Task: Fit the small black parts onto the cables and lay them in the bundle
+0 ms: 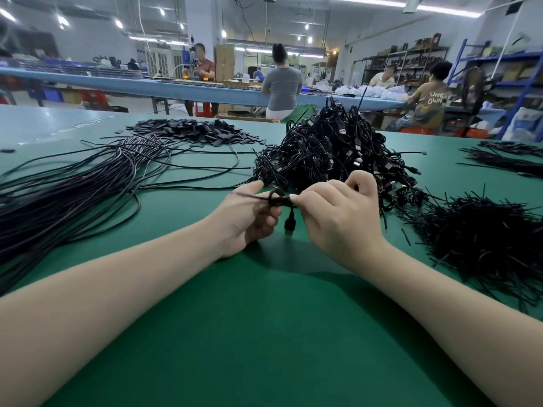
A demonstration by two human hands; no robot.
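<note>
A: What writing can be read?

B: Only pale letters, "UNK" over "OWN", on the back of the seated worker's olive T-shirt (429, 101), upper right of the frame (the rest is cut off).

A: What do the hands hold?

B: At frame centre the left hand (248, 218) and the right hand (342, 212) both pinch one thin black coiled cable (277, 198) between curled fingers and thumbs. Its black plug end (289, 224) hangs below, between the two hands.

A: Where are the other parts?

B: The tangled heap of black plugged cables (338, 148) lies just behind the hands; long loose black cables (73, 189) fan across the green table mat (264, 318) at left; flat black sleeve pieces (194, 130) lie piled upper centre-left; short thin black strips (487, 245) lie heaped at right.
</note>
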